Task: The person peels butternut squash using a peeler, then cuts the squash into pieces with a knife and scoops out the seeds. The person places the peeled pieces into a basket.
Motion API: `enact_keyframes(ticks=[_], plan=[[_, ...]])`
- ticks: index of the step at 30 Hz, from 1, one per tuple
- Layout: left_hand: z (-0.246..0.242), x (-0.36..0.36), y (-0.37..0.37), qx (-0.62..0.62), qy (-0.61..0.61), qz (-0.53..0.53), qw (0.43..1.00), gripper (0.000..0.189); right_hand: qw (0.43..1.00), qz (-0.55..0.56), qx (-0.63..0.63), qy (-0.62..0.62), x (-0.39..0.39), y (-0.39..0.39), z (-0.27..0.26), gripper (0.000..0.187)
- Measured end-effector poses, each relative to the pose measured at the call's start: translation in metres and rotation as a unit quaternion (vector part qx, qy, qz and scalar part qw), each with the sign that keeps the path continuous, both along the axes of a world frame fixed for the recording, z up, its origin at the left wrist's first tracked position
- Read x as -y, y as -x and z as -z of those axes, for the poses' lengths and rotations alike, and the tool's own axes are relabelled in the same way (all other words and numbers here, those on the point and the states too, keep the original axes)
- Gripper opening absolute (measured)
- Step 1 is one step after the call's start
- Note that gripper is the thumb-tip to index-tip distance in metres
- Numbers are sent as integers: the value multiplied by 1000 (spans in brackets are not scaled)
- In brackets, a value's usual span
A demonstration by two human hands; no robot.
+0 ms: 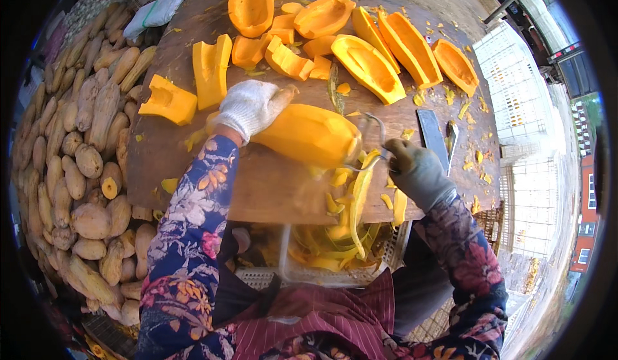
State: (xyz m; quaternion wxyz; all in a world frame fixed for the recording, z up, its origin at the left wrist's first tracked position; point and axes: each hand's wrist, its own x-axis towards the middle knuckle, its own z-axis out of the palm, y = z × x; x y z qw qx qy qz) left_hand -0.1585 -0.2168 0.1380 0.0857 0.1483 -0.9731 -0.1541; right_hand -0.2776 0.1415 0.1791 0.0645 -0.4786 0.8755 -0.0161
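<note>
A peeled butternut squash (pixel 314 135) lies across the wooden board (pixel 270 191), bare orange flesh showing. My left hand (pixel 253 106), in a white knit glove, grips it around its left part. In my gloved right hand (pixel 420 174) is a metal-framed peeler (pixel 381 123), held at the squash's right end. The peeler's blade is hard to make out. A long yellow strip of peel (pixel 359 200) hangs from beside the peeler over the board's near edge. Below that edge, a plastic crate (pixel 260 275) holds a heap of peelings (pixel 333 249).
Peeled, hollowed squash halves (pixel 369 65) and cut pieces (pixel 169 100) line the board's far side. A flat dark blade (pixel 432 135) and another metal tool (pixel 452 140) lie right of centre. Unpeeled squashes (pixel 91 220) are heaped at left. White plastic crates (pixel 516 84) stand at right.
</note>
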Motion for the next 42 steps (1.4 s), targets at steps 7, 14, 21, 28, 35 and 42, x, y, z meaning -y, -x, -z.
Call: enact_keyframes(ticks=[7,14,21,28,35,42], plan=[[-4,1,1,44,-39,20,998,52,944,280,167,49,-35,2,40,55],[-3,-6,-42,-13,-147,186,971,66,951,269,-71,135,-70,-2,60,74],[-13,-32,-99,6,62,229,971,99,934,351,-33,56,-99,14,107,49],[-20,-30,-132,131,68,87,985,104,903,395,58,158,-101,17,75,47],[-25,-57,-156,181,-8,-48,982,99,733,276,358,509,-63,-116,29,52],[-33,-82,-192,173,-12,-131,976,100,751,209,453,432,-25,-201,38,52]])
